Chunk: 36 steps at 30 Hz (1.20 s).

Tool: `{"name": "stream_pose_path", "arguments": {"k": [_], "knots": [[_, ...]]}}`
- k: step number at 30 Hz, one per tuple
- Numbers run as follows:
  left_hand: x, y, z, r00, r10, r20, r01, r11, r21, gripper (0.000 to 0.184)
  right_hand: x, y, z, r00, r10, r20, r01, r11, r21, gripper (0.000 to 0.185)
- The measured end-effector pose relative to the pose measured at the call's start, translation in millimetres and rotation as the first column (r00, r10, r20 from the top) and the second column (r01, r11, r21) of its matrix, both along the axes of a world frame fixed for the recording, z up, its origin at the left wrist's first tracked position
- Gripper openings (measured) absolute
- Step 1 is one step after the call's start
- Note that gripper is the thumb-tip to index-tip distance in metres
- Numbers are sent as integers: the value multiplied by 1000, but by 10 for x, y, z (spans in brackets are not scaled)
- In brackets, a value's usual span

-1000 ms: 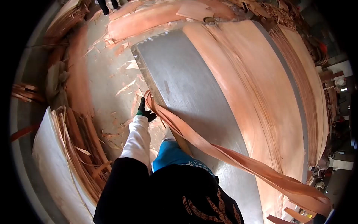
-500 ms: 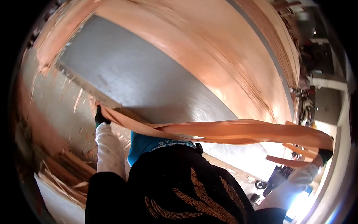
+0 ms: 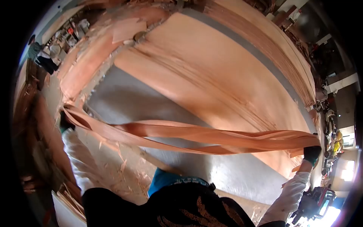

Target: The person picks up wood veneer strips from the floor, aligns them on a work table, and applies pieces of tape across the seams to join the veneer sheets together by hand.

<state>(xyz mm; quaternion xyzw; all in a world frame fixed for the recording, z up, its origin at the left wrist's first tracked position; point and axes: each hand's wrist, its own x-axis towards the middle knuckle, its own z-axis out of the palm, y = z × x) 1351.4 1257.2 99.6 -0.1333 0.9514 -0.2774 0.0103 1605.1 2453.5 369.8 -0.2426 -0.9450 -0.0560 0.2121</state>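
We had one bundle of veneer strips [image 3: 230,137] — layers too overlapped to count — stretched above one grey tabletop [image 3: 130,96]. Our two gloved hands, left hand [image 3: 67,121] and right hand [image 3: 312,154], each had fingers clamped on one end. One other person [image 3: 38,53] stood well apart.

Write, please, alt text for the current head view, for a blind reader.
The left hand and right hand, both in dark gloves, hold long orange-brown strips between them, partly over a grey surface. Beyond lie broad wood-coloured sheets; another person appears at upper left.
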Motion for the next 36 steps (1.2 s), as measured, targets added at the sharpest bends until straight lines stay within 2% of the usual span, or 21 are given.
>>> {"name": "stream_pose_path", "arguments": {"k": [1, 2, 3, 4, 5, 7, 8, 9, 12, 15, 19, 21, 23, 25, 26, 27, 29, 30, 32, 34, 36], "knots": [[-501, -26, 426, 981, 53, -187, -19, 983, 183, 44, -172, -186, -89, 999, 31, -37, -31, 1000, 0, 38], [-1002, 26, 836, 919, 123, -374, 47, 909, 415, 43, -240, -85, -239, 997, 17, -72, -26, 992, -123, 39], [-1514, 164, 1236, 823, 226, -522, 210, 732, 648, 42, -158, 257, -525, 995, 1, -104, -26, 969, -244, 40], [-2037, 392, 1607, 730, 345, -590, 422, 452, 786, 41, -159, 127, -503, 993, -117, 2, 115, 972, -206, 43], [-2464, 796, 1958, 672, 435, -599, 606, 141, 783, 40, -153, 8, -488, 966, -231, 115, 247, 957, -153, 45], [-3275, 1607, 2497, 685, 506, -525, 724, -393, 567, 38, -160, -581, -203, 988, -70, -136, -13, 848, -530, 38], [-3553, 2147, 2595, 671, 485, -561, 741, -464, 486, 38, -157, -826, -83, 961, -25, -275, -169, 732, -660, 36], [-3814, 2657, 2717, 666, 476, -575, 738, -532, 415, 37, -114, -852, -17, 953, -35, -300, -186, 713, -676, 35], [-4419, 4163, 2603, 692, 457, -559, 662, -711, 237, 35, 129, -600, 167, 959, -148, -241, -45, 762, -646, 34], [-4456, 5571, 2198, 780, 469, -413, 514, -858, -4, 31, 362, -337, 260, 949, -257, -183, 107, 808, -579, 33], [-3964, 6654, 1468, 891, 372, -261, 372, -927, -53, 37, 778, 35, 415, 922, -362, -134, 258, 836, -485, 32], [-3732, 6937, 953, 909, 360, -212, 373, -928, 21, 39, 990, 186, 455, 909, -395, -130, 308, 849, -430, 32], [-3624, 7043, 293, 968, 247, -33, 249, -957, 146, 41, 1211, 304, 470, 898, -419, -137, 345, 861, -373, 31], [-3111, 6993, 295, 944, 114, 310, 9, -947, 321, 41, 1542, 413, 532, 885, -443, -142, 382, 867, -322, 31], [-3076, 6961, 225, 932, 171, 320, -68, -783, 618, 41, 1705, 480, 531, 883, -448, -143, 395, 871, -292, 31], [-3132, 6918, 22, 924, 233, 304, -144, -523, 840, 41, 1845, 525, 535, 883, -446, -146, 401, 879, -259, 30], [-3171, 6828, -318, 967, 215, -140, 220, -411, 885, 82, 2157, 713, 520, 883, -443, -156, 417, 892, -174, 30], [-3235, 6854, -383, 947, 154, -283, 316, -265, 911, 81, 2321, 833, 519, 885, -437, -159, 422, 899, -120, 30], [-3219, 6789, -5, 919, 7, -394, 392, 71, 917, 80, 2582, 1059, 446, 886, -435, -161, 445, 895, 28, 29], [-3080, 6927, 416, 910, -84, -405, 414, 168, 895, 79, 2916, 1291, 395, 867, -473, -155, 495, 855, 157, 29], [-2777, 7196, 862, 902, -121, -415, 425, 85, 901, 79, 3052, 1504, 263, 837, -514, -190, 546, 806, 229, 29]]}}
